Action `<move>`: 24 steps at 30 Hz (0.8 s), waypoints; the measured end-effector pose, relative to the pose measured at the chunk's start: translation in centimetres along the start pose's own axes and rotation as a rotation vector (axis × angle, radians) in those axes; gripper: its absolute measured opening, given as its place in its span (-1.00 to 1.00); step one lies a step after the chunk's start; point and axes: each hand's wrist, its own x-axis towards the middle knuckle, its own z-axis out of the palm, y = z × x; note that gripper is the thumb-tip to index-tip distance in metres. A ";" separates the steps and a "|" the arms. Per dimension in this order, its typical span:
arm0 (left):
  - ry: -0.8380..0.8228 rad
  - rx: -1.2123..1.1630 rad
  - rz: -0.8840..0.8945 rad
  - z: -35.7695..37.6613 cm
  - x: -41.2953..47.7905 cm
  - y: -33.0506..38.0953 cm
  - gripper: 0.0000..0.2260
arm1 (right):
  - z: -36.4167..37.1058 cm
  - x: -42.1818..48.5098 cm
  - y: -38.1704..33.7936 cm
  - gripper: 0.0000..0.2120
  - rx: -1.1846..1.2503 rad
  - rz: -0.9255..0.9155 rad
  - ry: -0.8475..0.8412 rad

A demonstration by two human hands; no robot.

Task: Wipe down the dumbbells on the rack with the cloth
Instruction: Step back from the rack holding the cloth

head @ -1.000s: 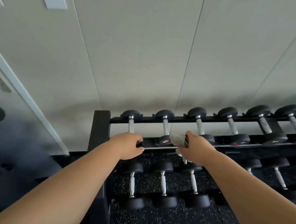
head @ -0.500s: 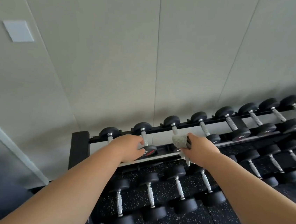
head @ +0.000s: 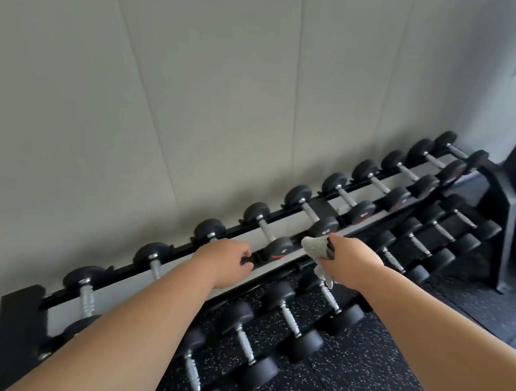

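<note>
**Cloth at the Top Tier**

On the rack (head: 15, 326), toward 7 o'clock of the view, the left grip (head: 227, 262) is curled round the near end of a dumbbell (head: 210, 231) — seemingly to steady it. At its 2 o'clock a red-marked dumbbell (head: 276, 248) lies untouched. Toward 4 o'clock the cloth (head: 314, 245) is held bunched in the closed right grip (head: 352, 259), a tail left hanging — wadded, it seems, for firm rubbing.
</note>
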 end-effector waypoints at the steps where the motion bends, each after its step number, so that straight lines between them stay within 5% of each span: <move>1: 0.006 0.006 0.017 0.1 1.2 1.7 -0.64 | -0.5 0.0 2.0 -0.73 -0.007 0.022 -0.006; 24: -0.202 0.116 0.500 5.9 28.6 34.9 -0.66 | -2.6 -0.4 36.5 -0.78 -0.036 0.622 0.056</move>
